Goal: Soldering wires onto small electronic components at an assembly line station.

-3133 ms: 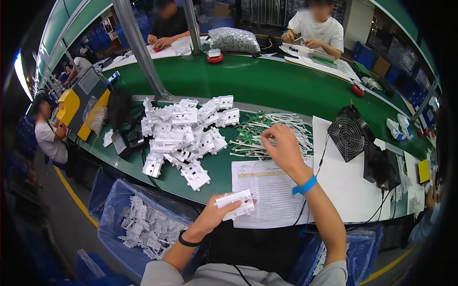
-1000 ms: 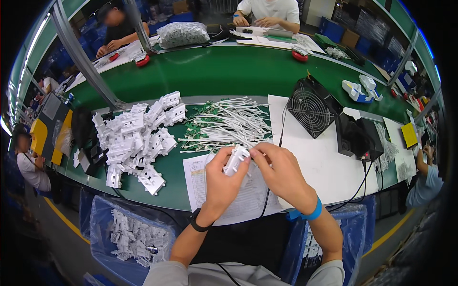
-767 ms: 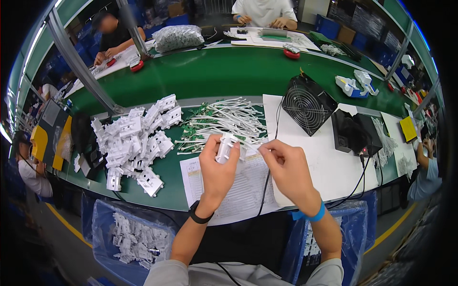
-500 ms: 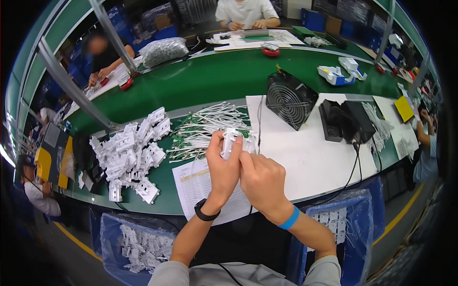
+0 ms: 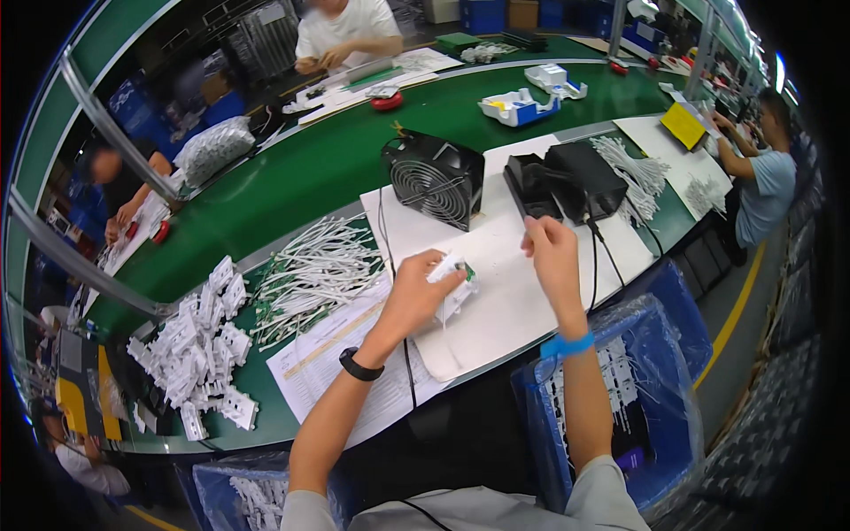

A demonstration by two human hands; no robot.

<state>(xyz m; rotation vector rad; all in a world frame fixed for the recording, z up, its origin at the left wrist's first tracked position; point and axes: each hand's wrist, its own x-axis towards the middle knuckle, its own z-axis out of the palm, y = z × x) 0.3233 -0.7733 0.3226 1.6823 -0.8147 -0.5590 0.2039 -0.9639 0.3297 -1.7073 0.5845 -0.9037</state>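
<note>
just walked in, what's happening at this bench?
A person at a green assembly bench holds a small white plastic part in the left hand, over a white mat. The right hand is raised near a black box, fingers pinched; whether it grips a thin wire is unclear. A pile of white parts and a bundle of white cables lie to the left.

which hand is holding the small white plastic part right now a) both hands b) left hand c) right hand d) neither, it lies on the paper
b: the left hand grips the white plastic part, while the right hand is raised apart from it, near the black box.
</note>
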